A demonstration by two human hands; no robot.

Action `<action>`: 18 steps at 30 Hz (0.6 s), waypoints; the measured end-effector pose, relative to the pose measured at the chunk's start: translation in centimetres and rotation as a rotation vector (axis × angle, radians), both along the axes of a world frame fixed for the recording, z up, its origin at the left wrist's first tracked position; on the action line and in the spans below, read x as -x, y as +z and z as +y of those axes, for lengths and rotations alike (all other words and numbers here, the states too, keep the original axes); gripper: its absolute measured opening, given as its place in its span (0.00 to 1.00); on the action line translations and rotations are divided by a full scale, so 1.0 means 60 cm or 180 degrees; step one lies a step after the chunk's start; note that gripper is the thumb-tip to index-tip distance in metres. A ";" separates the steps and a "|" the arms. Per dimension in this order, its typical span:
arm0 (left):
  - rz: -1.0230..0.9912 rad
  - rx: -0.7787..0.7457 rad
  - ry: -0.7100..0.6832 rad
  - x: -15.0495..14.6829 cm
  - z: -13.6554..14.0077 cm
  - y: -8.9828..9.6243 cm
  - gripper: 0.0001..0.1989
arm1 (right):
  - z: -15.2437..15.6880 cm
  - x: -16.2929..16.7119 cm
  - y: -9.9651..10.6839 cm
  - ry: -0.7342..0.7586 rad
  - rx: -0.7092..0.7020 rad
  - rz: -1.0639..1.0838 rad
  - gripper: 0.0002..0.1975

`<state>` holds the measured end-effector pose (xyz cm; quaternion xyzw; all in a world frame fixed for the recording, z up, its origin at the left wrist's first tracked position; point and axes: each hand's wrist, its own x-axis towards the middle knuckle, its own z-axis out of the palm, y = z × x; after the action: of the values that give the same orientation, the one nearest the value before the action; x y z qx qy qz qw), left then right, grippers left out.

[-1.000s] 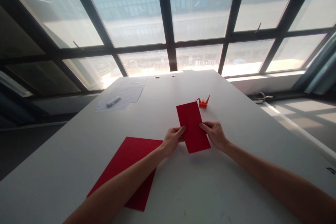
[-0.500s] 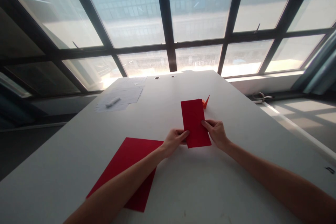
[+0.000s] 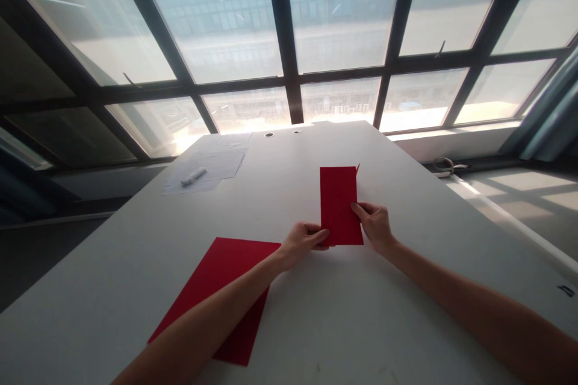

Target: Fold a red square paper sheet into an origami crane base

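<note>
Between my two hands is a small red rectangle of paper (image 3: 339, 198), held raised above the white table. My left hand (image 3: 304, 240) pinches its lower left corner, thumb in front and fingers behind. At its right edge, my right hand (image 3: 376, 224) grips it with thumb on the front. A larger red sheet of paper (image 3: 226, 271) lies flat on the table, partly covered by my left forearm. Behind the held paper, only the tip of an orange-red folded paper piece (image 3: 358, 169) shows.
White papers (image 3: 226, 163) lie at the far left of the white table (image 3: 383, 319), with a whitish tube-like object (image 3: 194, 177) on them. A small black item (image 3: 566, 290) is near the right edge. Large windows (image 3: 338, 12) stand beyond the table.
The held red paper has shifted slightly right and turned more upright. It now covers most of the orange-red folded piece. Both hands keep their hold.
</note>
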<state>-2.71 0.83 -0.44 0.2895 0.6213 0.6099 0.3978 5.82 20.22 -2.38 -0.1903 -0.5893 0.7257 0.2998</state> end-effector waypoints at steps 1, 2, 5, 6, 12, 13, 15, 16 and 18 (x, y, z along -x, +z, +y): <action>0.0009 0.0018 -0.0015 0.001 0.000 -0.001 0.23 | 0.001 0.000 0.000 -0.0020 0.0004 0.0004 0.21; 0.0015 0.0042 -0.0037 0.001 0.000 -0.001 0.23 | 0.001 0.001 0.000 -0.0036 0.0009 0.0001 0.21; 0.0029 0.0080 -0.0106 0.002 0.000 0.000 0.23 | 0.001 0.001 0.002 -0.0066 0.0001 -0.0006 0.21; 0.0022 0.0071 -0.0121 0.002 0.000 0.001 0.23 | 0.001 0.000 0.003 -0.0072 -0.0004 -0.0005 0.22; -0.0095 0.0112 -0.0154 0.001 -0.001 0.004 0.27 | 0.000 -0.001 0.008 -0.0184 -0.0029 0.0061 0.23; -0.0092 0.0114 -0.0158 0.000 -0.001 0.004 0.26 | 0.000 -0.001 0.008 -0.0189 -0.0025 0.0067 0.23; -0.0092 0.0106 -0.0182 0.000 -0.002 0.005 0.26 | 0.002 0.000 0.007 -0.0204 -0.0023 0.0078 0.22; -0.0097 0.0107 -0.0204 0.000 -0.002 0.005 0.26 | 0.003 0.000 0.006 -0.0207 -0.0026 0.0078 0.22; -0.0110 0.0094 -0.0247 -0.002 -0.003 0.009 0.26 | 0.004 0.000 0.006 -0.0204 -0.0030 0.0078 0.22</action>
<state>-2.60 0.68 0.08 0.2969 0.6116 0.5897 0.4360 5.80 20.48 -2.00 -0.1987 -0.5826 0.7152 0.3310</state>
